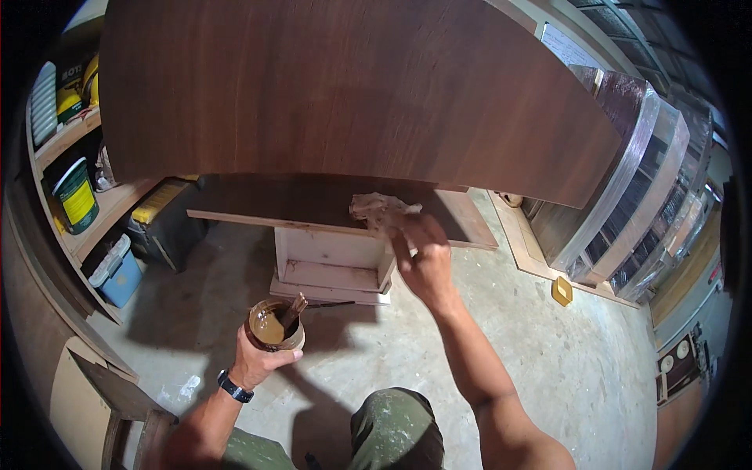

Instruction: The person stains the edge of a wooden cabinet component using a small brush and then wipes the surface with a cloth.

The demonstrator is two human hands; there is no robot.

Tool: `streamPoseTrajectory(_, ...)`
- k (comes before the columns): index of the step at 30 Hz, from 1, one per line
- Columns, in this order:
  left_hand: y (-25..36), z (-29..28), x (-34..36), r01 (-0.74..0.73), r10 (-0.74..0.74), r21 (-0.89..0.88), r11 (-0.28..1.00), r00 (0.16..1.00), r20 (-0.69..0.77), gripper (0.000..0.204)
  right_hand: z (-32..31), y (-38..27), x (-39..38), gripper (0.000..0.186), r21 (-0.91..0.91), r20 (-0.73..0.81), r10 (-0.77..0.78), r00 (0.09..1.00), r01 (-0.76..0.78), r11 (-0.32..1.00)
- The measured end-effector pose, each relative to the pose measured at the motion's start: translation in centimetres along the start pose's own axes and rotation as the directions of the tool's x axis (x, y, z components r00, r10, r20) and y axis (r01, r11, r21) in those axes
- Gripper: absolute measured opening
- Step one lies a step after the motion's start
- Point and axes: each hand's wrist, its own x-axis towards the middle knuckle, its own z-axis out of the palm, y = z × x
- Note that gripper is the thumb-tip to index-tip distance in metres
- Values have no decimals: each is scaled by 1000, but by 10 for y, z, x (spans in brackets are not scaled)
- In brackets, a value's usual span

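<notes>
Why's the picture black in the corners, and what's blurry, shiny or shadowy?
Head view: black corners, probably from the fisheye lens; head view: the right hand blurs at the fingers, maybe from moving; head view: light glints off the plastic wrap at right; head view: dark shadows fall across the floor.

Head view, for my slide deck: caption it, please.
Left hand holds a pot of brown liquid; right hand holds a rag at the lower board.
</notes>
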Motion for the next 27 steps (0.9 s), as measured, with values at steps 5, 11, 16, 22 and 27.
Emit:
streamPoseTrajectory(5, -7, 4, -2, -13, 13, -38, 999, 1000, -10, 68, 25, 54, -26, 53, -384, 259, 273, 927, -160, 909)
streamPoseTrajectory(11, -3, 16, 9, 28, -24, -49, 998, 998, 65, 73, 53, 92, -38, 54, -474, 315, 322, 893, -146, 868)
streamPoseTrajectory(16, -8, 24, 12, 31, -27, -59, 998, 997, 67, 70, 64, 93, -39, 30, -384, 254, 211, 944, -102, 918)
streamPoseTrajectory(22, -23, 33, 16, 5, -1, -54, 999, 997, 80, 69, 64, 100, -31, 24, -17, 260, 285, 923, -291, 957)
streamPoseTrajectory(27, -20, 55, 23, 12, -5, -101, 995, 998, 68, 70, 64, 104, -34, 23, -103, 123, 317, 940, -305, 947)
